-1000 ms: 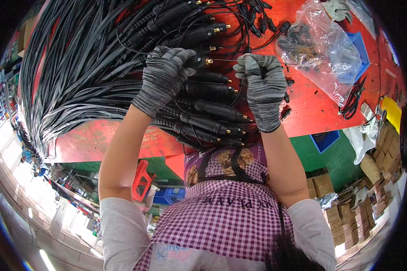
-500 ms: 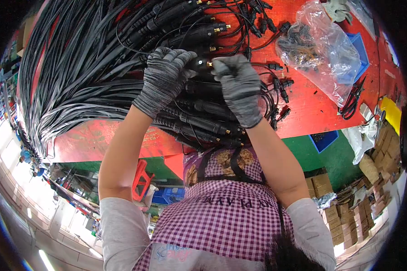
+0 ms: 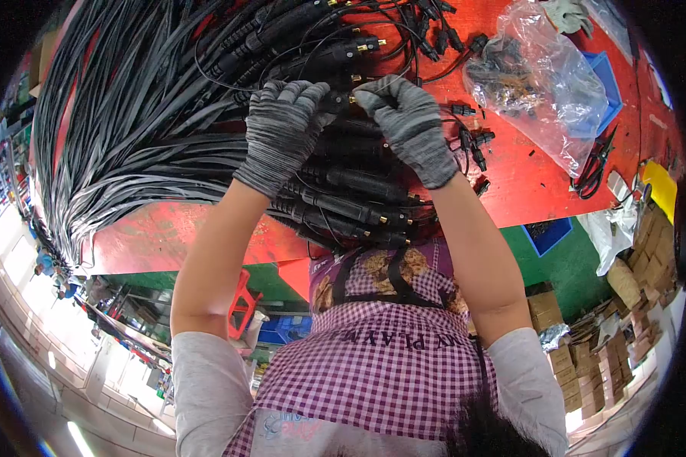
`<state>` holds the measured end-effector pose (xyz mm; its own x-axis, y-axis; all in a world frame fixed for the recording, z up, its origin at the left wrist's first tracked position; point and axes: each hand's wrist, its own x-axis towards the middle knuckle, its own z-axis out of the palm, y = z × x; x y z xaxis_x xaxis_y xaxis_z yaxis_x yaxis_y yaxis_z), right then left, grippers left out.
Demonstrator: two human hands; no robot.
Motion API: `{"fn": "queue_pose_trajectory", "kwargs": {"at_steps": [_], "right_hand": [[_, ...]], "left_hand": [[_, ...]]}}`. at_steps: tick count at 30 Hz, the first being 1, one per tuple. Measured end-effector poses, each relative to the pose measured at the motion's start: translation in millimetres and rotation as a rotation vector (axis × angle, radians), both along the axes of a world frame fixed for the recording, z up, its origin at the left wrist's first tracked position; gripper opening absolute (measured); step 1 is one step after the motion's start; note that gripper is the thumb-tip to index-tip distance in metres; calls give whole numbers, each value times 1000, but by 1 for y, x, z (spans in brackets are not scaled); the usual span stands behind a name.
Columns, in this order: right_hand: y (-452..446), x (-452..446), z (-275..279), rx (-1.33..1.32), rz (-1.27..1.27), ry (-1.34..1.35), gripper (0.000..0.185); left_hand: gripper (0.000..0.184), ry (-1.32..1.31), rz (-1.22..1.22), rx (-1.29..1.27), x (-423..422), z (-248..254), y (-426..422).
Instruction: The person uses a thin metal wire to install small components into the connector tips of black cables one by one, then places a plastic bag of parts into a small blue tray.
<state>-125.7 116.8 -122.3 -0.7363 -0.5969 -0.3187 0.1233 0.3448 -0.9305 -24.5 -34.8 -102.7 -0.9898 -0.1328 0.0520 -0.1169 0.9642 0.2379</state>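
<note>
Striped grey-and-black knit gloves (image 3: 417,137) cover both hands (image 3: 283,126); pale grey sleeves (image 3: 209,381), purple-and-white checked apron (image 3: 366,373), dark lettering (image 3: 381,337).

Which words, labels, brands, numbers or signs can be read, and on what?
"PLAY": on the purple-and-white checked fabric apron; neighbouring letters unclear.
Blue-and-pink lettering on the light grey fabric shirt: too blurred.
White marks on the black plastic cylindrical connectors: too small.

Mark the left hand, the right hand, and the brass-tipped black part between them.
Left hand (image 3: 287,126): head view, on the back of the glove.
Right hand (image 3: 410,127): head view, on the back of the glove.
Brass-tipped black part (image 3: 336,100): head view, on its dark body beside the tip.
</note>
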Motion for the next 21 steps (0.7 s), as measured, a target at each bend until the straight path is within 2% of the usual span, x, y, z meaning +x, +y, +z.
{"fn": "queue_pose_trajectory", "kwargs": {"at_steps": [2, 5, 7, 8, 9, 11, 12, 15, 16, 21], "right_hand": [[3, -3, -8, 28, 47, -2, 14], [23, -12, -6, 40, -43, 153, 14], [51, -26, -10, -176, -211, -171, 12], [69, -36, -12, -247, -252, -287, 13], [82, -42, -14, -318, -295, -399, 13], [102, -41, 1, -192, -336, -389, 14], [109, -36, 9, -131, -354, -387, 14], [119, -17, 23, -107, -370, -376, 15], [118, -10, 26, -92, -392, -386, 15], [114, 15, 29, -112, -448, -313, 13]], "left_hand": [[38, 3, 27, -53, -2, -2, 9], [34, 65, 43, -69, 1, -13, 16], [31, 63, 59, -21, 7, -21, 20], [30, -322, 14, -170, 3, -6, 32], [31, -324, -59, -79, 7, -3, 39], [33, -325, -204, 106, 14, -8, 50], [37, -274, -174, 80, 15, -12, 54], [38, -738, -219, -140, -6, -2, 64], [39, -810, -240, -124, -15, 4, 65], [38, -529, -171, 173, -5, 5, 41]]}}
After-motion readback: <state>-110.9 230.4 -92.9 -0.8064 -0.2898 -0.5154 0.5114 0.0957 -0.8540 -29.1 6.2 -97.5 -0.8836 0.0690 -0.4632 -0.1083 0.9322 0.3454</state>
